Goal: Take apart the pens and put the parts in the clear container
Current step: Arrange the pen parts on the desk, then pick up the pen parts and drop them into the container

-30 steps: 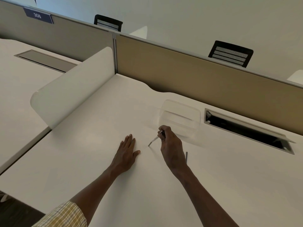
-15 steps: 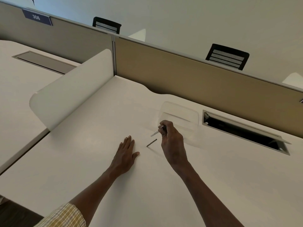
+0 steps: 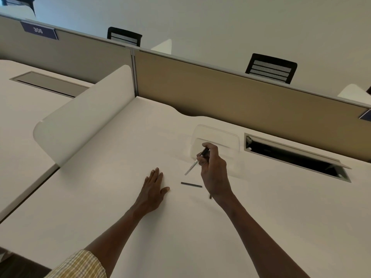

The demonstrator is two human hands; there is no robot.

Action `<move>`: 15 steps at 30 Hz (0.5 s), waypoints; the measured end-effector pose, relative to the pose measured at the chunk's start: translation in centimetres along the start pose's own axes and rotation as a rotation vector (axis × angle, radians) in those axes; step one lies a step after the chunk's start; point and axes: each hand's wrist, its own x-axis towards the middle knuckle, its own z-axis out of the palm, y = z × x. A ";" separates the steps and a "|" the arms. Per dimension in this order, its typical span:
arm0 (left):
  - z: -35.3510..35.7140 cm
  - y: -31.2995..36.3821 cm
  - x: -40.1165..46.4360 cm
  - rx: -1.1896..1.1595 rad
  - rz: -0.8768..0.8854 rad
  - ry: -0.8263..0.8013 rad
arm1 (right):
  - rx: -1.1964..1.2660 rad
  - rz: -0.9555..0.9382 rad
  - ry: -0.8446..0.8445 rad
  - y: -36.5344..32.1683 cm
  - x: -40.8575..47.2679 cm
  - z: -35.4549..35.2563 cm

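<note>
My right hand [image 3: 213,173] is closed around a slim pen [image 3: 194,164] with a pale front end pointing down-left and a dark upper end between the fingers. It hovers just in front of the clear container [image 3: 216,135], a low transparent box on the white desk. A short dark pen part [image 3: 191,185] lies flat on the desk below the pen tip. A tiny dark piece [image 3: 210,196] shows beside my right wrist, mostly hidden. My left hand [image 3: 153,189] rests flat on the desk, palm down, fingers together, holding nothing.
A white curved divider [image 3: 84,117] stands along the desk's left side. A tan partition [image 3: 241,93] closes the back. An open cable hatch [image 3: 295,157] sits to the right of the container. Black chair backs [image 3: 271,69] show beyond the partition.
My right hand lifted the pen off the desk, toward the container. A dark part came off and now lies flat on the desk. The left hand stayed put.
</note>
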 end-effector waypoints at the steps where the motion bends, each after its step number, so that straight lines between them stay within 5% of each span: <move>1: -0.3 0.2 0.2 -0.020 -0.017 -0.020 | 0.010 0.016 0.003 0.2 0.1 0.0; 6: -2.8 2.3 1.3 -0.208 -0.092 0.006 | 0.069 0.079 -0.015 0.9 0.4 0.1; 15: -6.4 7.9 1.3 -0.439 0.126 0.105 | 0.124 0.138 -0.014 1.5 0.7 0.8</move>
